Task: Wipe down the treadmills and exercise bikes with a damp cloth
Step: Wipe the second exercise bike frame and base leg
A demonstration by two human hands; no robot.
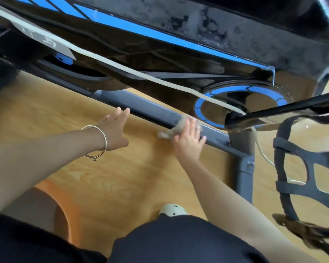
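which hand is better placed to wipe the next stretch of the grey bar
Right: the right hand presses the cloth onto the grey bar; the left hand is open, holding nothing.

The only lettering in view stands on a pale grey flat panel, set on the upper left of the glossy black exercise bike housing with blue stripes. Two white characters show there, blurred and lying askew. One looks like a 5. The other may be a T or a 1, but the blur leaves that unsettled.
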